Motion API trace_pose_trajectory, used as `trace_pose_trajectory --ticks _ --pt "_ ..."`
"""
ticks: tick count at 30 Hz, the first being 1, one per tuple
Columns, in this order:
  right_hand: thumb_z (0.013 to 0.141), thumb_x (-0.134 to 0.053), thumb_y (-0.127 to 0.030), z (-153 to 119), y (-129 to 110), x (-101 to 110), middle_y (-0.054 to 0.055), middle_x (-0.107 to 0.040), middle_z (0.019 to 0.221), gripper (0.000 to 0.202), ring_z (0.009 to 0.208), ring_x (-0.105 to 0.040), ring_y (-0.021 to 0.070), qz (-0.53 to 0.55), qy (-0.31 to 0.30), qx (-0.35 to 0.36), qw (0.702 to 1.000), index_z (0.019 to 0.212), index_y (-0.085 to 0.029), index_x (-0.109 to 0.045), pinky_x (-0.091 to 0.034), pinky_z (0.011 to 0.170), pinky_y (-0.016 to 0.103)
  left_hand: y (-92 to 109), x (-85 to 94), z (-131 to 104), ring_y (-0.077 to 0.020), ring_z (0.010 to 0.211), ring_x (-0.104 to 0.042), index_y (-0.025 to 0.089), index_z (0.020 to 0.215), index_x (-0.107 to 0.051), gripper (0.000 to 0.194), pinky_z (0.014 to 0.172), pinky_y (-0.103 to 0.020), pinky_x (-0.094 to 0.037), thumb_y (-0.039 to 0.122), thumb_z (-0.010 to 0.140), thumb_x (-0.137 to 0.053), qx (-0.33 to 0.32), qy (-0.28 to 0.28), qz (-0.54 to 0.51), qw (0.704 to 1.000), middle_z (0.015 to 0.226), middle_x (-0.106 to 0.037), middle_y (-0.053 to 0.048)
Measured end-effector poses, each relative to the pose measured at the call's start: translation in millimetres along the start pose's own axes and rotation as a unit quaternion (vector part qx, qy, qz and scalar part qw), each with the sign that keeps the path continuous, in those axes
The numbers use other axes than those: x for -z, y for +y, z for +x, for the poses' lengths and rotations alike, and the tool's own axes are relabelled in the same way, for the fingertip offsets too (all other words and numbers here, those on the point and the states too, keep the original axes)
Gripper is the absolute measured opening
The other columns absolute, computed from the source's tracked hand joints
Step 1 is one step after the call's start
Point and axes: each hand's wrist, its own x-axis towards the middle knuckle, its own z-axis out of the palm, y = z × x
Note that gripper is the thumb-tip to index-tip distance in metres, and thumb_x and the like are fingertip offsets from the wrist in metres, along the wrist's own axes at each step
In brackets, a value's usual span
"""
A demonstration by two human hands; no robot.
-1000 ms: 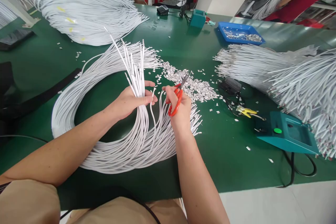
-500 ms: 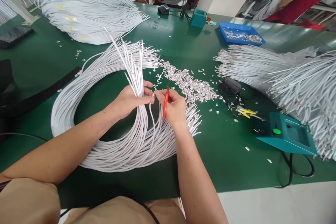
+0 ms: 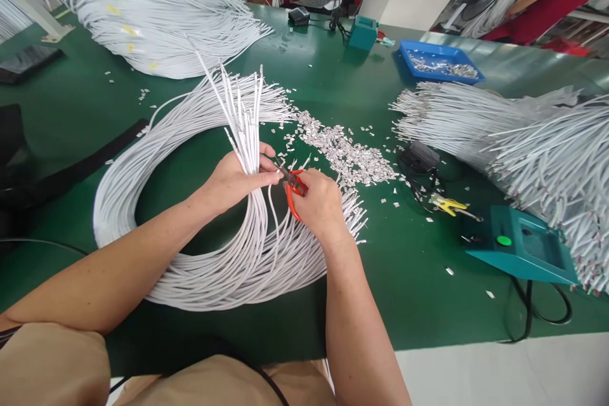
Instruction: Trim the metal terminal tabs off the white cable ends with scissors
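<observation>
My left hand (image 3: 240, 177) is closed round an upright bunch of white cables (image 3: 247, 133), and its thumb and fingers also pinch the end of one separate cable. Orange-handled cutters (image 3: 294, 189) are gripped in my right hand (image 3: 321, 203); their dark jaws point left and reach that pinched end by my left thumb. Whether the blades touch the cable is too small to tell. Beneath both hands lies a large coil of white cables (image 3: 204, 282), its loose ends fanning out at the right and upper right.
Small silvery scraps (image 3: 352, 155) lie heaped beyond my right hand. A blue tray (image 3: 440, 47), more cable bundles (image 3: 476, 117), yellow-handled pliers (image 3: 447, 204) and a teal device (image 3: 518, 244) are at the right. Another cable bundle (image 3: 157, 22) is at the back left. Two people work beyond the table.
The cutters have turned from pointing upward to pointing left, their jaws now at the pinched cable end. My right hand's fingers have moved off that end; my left hand stays in place.
</observation>
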Motion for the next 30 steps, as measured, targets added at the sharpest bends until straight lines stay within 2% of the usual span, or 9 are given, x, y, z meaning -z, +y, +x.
trace_pose_trajectory --ticks 7,13,16,19,22,25,28,30 --pt "0.083 -0.056 -0.027 -0.6 1.9 3.2 0.000 -0.051 0.063 0.029 0.058 -0.040 0.0126 -0.048 0.012 0.013 0.999 0.057 -0.020 -0.046 -0.028 0.058 0.029 1.9 3.4 -0.4 -0.0166 0.069 -0.065 0.016 0.102 -0.060 0.038 0.072 -0.032 -0.049 0.026 0.069 -0.077 0.001 -0.032 -0.009 0.999 0.080 -0.073 -0.004" --pt "0.084 -0.055 -0.026 -1.1 0.7 3.7 0.000 -0.050 0.063 0.028 0.058 -0.041 0.0115 -0.049 -0.002 0.017 0.999 0.058 -0.019 -0.048 -0.028 0.057 0.027 -1.6 5.5 2.5 -0.0127 0.063 -0.057 0.017 0.098 -0.056 0.030 0.063 -0.028 -0.043 0.021 0.075 -0.073 0.018 -0.094 -0.084 0.992 0.072 -0.068 -0.001" --pt "0.084 -0.057 -0.028 -0.9 3.2 4.6 -0.001 -0.049 0.063 0.030 0.057 -0.040 0.0110 -0.024 -0.005 0.015 1.000 0.057 -0.018 -0.047 -0.027 0.055 0.027 -2.6 4.9 3.3 -0.0103 0.061 -0.053 0.017 0.094 -0.053 0.022 0.062 -0.026 -0.039 0.017 0.078 -0.069 0.027 -0.130 -0.118 0.984 0.065 -0.063 0.002" --pt "0.081 -0.061 -0.032 0.5 4.4 9.4 -0.001 -0.049 0.063 0.030 0.057 -0.041 0.0106 0.064 -0.028 -0.008 0.998 0.056 -0.018 -0.050 -0.028 0.054 0.026 -3.0 4.7 4.5 -0.0091 0.059 -0.049 0.018 0.089 -0.050 0.020 0.060 -0.025 -0.036 0.014 0.079 -0.067 0.035 -0.158 -0.147 0.976 0.061 -0.057 0.003" --pt "0.079 -0.064 -0.030 2.4 -0.1 15.1 -0.001 -0.056 0.069 0.016 0.062 -0.047 0.0112 0.244 -0.017 -0.052 0.968 0.068 -0.019 -0.063 -0.036 0.059 0.026 -2.7 4.8 5.9 -0.0092 0.058 -0.048 0.018 0.084 -0.048 0.020 0.058 -0.025 -0.033 0.014 0.079 -0.067 0.044 -0.187 -0.164 0.967 0.060 -0.053 0.003" --pt "0.081 -0.064 -0.028 3.4 -7.5 17.1 -0.002 -0.061 0.078 0.011 0.070 -0.053 0.0113 0.410 -0.013 -0.062 0.910 0.086 -0.023 -0.072 -0.042 0.070 0.028 -1.7 3.4 6.8 -0.0092 0.057 -0.047 0.018 0.079 -0.048 0.020 0.056 -0.024 -0.031 0.014 0.079 -0.068 0.045 -0.216 -0.165 0.961 0.058 -0.050 0.003" --pt "0.083 -0.064 -0.029 3.2 -10.9 16.1 -0.002 -0.064 0.084 0.013 0.076 -0.057 0.0117 0.489 -0.036 -0.047 0.870 0.090 -0.028 -0.074 -0.045 0.080 0.030 -0.6 1.1 6.8 -0.0082 0.055 -0.046 0.017 0.075 -0.047 0.022 0.055 -0.023 -0.031 0.013 0.078 -0.068 0.051 -0.231 -0.171 0.956 0.057 -0.048 0.004" --pt "0.082 -0.065 -0.030 3.3 -9.6 15.6 -0.002 -0.066 0.085 0.011 0.077 -0.058 0.0122 0.501 -0.035 -0.052 0.863 0.087 -0.028 -0.075 -0.046 0.082 0.031 -0.2 0.4 6.5 -0.0079 0.055 -0.046 0.017 0.075 -0.046 0.022 0.055 -0.023 -0.031 0.013 0.078 -0.068 0.057 -0.238 -0.177 0.953 0.057 -0.049 0.003"
